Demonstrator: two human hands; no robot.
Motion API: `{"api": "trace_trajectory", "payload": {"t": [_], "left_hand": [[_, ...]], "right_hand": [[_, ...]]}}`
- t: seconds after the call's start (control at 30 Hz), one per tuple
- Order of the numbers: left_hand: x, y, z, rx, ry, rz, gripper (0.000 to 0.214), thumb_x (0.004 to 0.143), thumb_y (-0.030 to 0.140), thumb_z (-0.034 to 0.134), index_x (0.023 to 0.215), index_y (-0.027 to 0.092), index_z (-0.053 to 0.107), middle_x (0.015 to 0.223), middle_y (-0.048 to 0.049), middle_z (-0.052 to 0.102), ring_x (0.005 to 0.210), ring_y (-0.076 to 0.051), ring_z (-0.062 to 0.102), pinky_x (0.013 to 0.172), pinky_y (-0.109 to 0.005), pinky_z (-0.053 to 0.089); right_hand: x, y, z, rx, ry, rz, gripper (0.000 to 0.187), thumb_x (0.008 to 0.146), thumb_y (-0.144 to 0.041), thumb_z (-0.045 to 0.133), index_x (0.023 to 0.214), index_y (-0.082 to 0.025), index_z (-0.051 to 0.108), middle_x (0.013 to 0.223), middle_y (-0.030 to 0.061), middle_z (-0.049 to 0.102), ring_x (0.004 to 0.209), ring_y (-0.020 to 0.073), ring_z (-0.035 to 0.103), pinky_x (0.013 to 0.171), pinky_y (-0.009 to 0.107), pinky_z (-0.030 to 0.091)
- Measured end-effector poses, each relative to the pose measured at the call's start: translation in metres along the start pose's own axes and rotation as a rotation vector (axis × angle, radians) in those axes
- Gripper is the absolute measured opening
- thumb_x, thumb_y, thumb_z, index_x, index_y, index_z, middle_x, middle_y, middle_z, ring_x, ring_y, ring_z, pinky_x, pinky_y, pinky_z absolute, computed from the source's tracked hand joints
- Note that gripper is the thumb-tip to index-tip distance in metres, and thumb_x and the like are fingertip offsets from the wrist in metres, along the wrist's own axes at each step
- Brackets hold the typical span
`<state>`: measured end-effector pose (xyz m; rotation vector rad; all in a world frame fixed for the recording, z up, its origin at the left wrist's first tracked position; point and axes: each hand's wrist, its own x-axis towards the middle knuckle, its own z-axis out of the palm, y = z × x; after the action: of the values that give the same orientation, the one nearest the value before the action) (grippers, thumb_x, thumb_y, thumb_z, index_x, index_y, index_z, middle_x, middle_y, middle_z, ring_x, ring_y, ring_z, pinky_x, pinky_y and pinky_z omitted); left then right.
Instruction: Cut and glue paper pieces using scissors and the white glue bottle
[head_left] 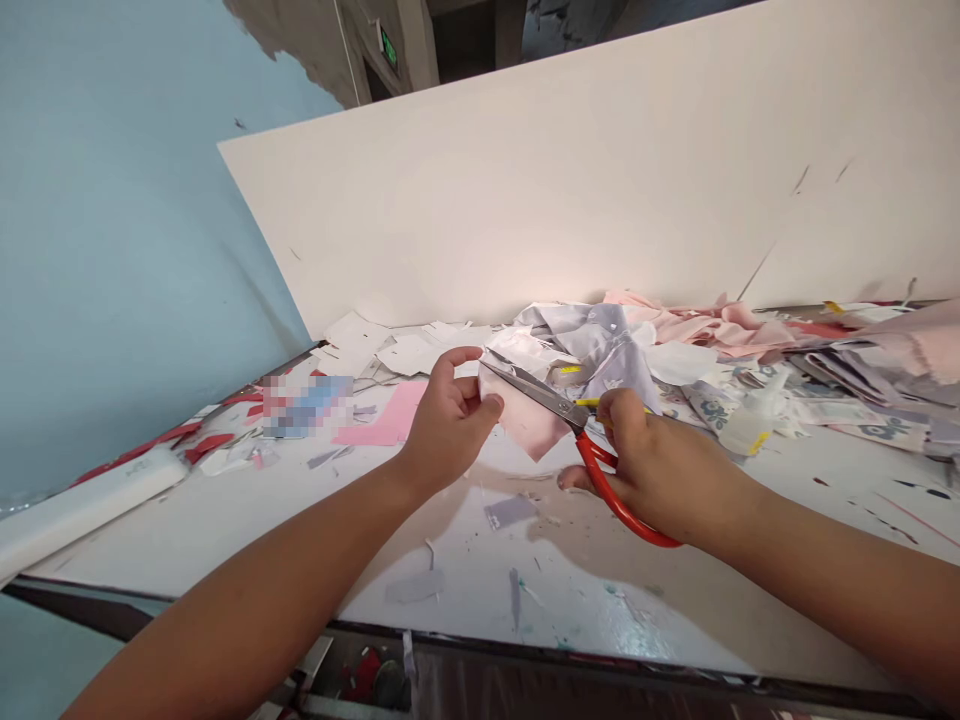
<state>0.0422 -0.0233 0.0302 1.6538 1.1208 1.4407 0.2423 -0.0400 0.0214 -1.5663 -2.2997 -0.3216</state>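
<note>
Between thumb and fingers, my left hand (454, 420) pinches a small pale pink fabric piece (534, 425), which hangs down to a point. My right hand (660, 470) grips red-handled scissors (622, 508) and also has a thin yellow stick-like item (589, 402) by its fingers, whose kind I cannot make out. The metal blades lie across the upper edge of the fabric, their tips close to my left fingertips. Whether the blades are fully closed is hard to tell. Both hands are above the white table (247, 540).
Grey-lilac fabric (592, 335) and pink fabric scraps (712, 325) heap along the upright white board (570, 180). A flat pink sheet (386, 415), white paper pieces (356, 340) and red scraps (206, 447) lie left. A long white bar (97, 505) rests at the table's left edge.
</note>
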Motion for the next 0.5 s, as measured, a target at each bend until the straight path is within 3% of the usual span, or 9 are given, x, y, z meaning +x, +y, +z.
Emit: {"api": "trace_trajectory", "payload": {"t": [0.3, 0.5], "left_hand": [[-0.0014, 0.0019, -0.0001, 0.012, -0.006, 0.003, 0.041, 0.072, 0.023, 0.054, 0.108, 0.026, 0.036, 0.064, 0.0041, 0.059, 0.059, -0.010, 0.055, 0.059, -0.023, 0.042], [-0.0009, 0.0005, -0.0015, 0.037, -0.011, 0.005, 0.039, 0.073, 0.024, 0.054, 0.108, 0.026, 0.036, 0.063, 0.0045, 0.059, 0.062, -0.011, 0.057, 0.060, -0.024, 0.044]], "right_hand": [[0.0011, -0.0020, -0.0021, -0.063, -0.012, 0.020, 0.044, 0.081, -0.057, 0.029, 0.087, -0.014, 0.039, 0.058, 0.0083, 0.062, 0.048, 0.0248, 0.059, 0.039, 0.024, 0.023], [0.0017, -0.0030, -0.0051, -0.169, -0.052, 0.013, 0.037, 0.084, -0.049, 0.029, 0.083, -0.014, 0.041, 0.049, 0.0083, 0.057, 0.046, 0.0242, 0.057, 0.039, 0.024, 0.019]]}}
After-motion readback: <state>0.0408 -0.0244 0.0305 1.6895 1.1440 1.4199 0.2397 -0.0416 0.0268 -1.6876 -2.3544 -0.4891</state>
